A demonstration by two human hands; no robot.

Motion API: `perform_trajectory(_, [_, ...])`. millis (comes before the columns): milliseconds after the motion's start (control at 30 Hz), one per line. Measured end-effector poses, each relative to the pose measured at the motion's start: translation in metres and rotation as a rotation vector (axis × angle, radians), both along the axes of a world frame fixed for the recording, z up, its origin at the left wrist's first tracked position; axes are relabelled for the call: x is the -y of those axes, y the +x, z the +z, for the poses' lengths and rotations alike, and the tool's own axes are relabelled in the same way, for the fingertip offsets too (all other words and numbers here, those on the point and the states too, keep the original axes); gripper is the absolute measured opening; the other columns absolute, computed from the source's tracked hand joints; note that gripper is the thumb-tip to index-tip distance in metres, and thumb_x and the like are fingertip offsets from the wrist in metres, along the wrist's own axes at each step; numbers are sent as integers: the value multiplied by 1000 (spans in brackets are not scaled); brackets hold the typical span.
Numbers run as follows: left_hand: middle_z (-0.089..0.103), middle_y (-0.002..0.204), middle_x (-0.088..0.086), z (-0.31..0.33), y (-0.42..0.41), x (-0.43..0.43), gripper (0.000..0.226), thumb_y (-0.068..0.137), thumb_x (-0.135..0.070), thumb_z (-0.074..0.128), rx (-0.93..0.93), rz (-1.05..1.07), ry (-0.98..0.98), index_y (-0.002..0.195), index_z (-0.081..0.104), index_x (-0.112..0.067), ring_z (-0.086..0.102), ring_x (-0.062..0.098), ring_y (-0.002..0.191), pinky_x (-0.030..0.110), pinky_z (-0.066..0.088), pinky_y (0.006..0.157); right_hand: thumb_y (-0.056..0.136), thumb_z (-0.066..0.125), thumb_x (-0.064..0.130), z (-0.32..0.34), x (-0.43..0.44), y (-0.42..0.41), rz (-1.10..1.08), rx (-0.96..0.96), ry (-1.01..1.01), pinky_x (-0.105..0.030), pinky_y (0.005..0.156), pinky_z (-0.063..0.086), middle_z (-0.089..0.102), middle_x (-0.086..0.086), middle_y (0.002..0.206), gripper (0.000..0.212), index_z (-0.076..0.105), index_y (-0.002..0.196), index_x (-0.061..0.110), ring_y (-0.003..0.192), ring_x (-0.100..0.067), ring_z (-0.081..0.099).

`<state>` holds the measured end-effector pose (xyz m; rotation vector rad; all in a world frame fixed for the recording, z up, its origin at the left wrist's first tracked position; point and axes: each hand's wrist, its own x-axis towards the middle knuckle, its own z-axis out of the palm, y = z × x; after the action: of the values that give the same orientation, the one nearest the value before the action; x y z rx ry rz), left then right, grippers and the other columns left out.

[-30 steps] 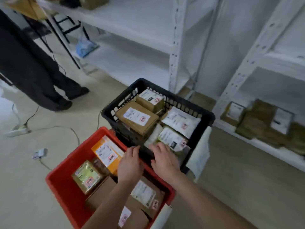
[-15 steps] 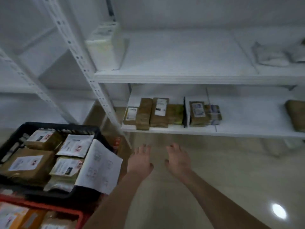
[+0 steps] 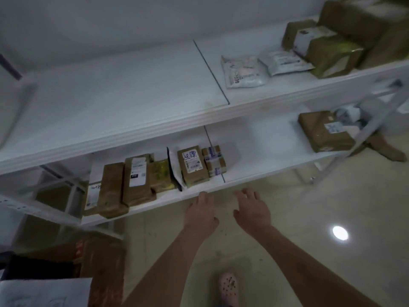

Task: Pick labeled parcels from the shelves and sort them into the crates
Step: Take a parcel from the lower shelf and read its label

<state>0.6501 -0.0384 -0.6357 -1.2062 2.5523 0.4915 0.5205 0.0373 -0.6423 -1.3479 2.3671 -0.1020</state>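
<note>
A row of brown labeled parcels lies on the lower white shelf (image 3: 254, 171): a tall one with a long white label (image 3: 137, 178), a scribbled-label parcel (image 3: 192, 167) and a small taped box (image 3: 214, 161). My left hand (image 3: 201, 212) reaches toward the shelf's front edge just below the scribbled-label parcel, fingers spread and empty. My right hand (image 3: 252, 209) hovers beside it, also open and holding nothing. A larger brown parcel (image 3: 324, 131) sits farther right on the same shelf.
The upper shelf (image 3: 110, 111) carries white poly mailers (image 3: 242, 70) and stacked brown boxes (image 3: 332, 47) at the right. The black crate's corner (image 3: 33, 268) with a white sheet (image 3: 44, 292) shows at bottom left. My pink shoe (image 3: 229, 288) stands on the glossy floor.
I have turned from the crates to the shelves and stepped closer. Both empty hands have moved forward, and the crates have slid out to the lower left.
</note>
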Motion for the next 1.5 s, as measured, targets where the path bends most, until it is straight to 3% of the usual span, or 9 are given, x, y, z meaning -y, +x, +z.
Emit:
perform_trajectory(267, [11, 158, 3, -78, -98, 91, 66, 95, -21, 46, -27, 36, 25, 152, 12, -19, 29, 23, 139, 36, 40, 102, 93, 52, 25, -75, 98, -92, -35, 39, 17, -35, 103, 39, 32, -4, 145, 58, 27, 145, 23, 130, -24, 35])
perform_trajectory(533, [35, 143, 6, -146, -137, 164, 57, 93, -15, 49, -121, 191, -35, 145, 26, -15, 47, 22, 122, 33, 48, 91, 93, 57, 30, -163, 186, -125, 43, 72, 41, -41, 101, 39, 25, -12, 148, 71, 13, 149, 31, 130, -31, 35])
perform_trajectory(700, [38, 139, 5, -178, -153, 186, 47, 94, -14, 48, -182, 209, -84, 138, 33, -15, 51, 21, 116, 29, 49, 81, 95, 51, 18, -211, 221, -132, 216, 10, 51, -46, 112, 27, 2, -17, 157, 69, 11, 144, 45, 143, -41, 11])
perform_trajectory(933, [40, 137, 13, -197, -186, 193, 49, 94, -15, 50, -278, 391, 40, 139, 33, -7, 48, 27, 120, 35, 49, 91, 95, 41, 14, -221, 200, -171, 246, -8, 112, -46, 117, 16, 5, -9, 160, 70, 9, 147, 47, 147, -33, 5])
perform_trajectory(1033, [50, 128, 15, -198, -205, 195, 43, 96, -20, 48, -340, 616, 246, 135, 36, -7, 56, 30, 110, 34, 48, 83, 94, 42, 17, -224, 184, -186, 250, 83, 26, -42, 114, 25, 25, -6, 156, 56, 28, 144, 40, 144, -28, 20])
perform_trajectory(1133, [56, 127, 13, -202, -216, 192, 42, 97, -29, 48, -417, 779, 409, 134, 39, -12, 60, 29, 104, 39, 53, 84, 98, 43, 30, -226, 178, -197, 50, 211, -198, -33, 88, 46, 61, -1, 122, 26, 51, 122, 27, 114, -22, 55])
perform_trajectory(1300, [45, 141, 11, -203, -222, 188, 49, 99, -22, 46, -517, 926, 539, 145, 29, -11, 49, 28, 119, 34, 43, 91, 95, 53, 41, -217, 195, -210, -354, 647, -174, -38, 97, 45, 43, -11, 145, 66, 26, 149, 13, 125, -27, 49])
perform_trajectory(1433, [56, 113, -1, -198, -227, 182, 44, 96, -16, 54, -597, 931, 647, 139, 43, -12, 55, 19, 98, 32, 46, 85, 98, 50, 31, -205, 198, -217, -460, 982, -171, -22, 71, 46, 59, -11, 127, 47, 43, 138, 8, 102, -21, 59])
perform_trajectory(1500, [58, 123, 4, -191, -226, 177, 57, 91, -8, 60, -638, 958, 670, 143, 38, -13, 58, 21, 103, 34, 48, 89, 100, 45, 33, -191, 187, -221, -567, 1106, -225, -24, 70, 42, 62, -6, 111, 36, 49, 126, 7, 90, -17, 58])
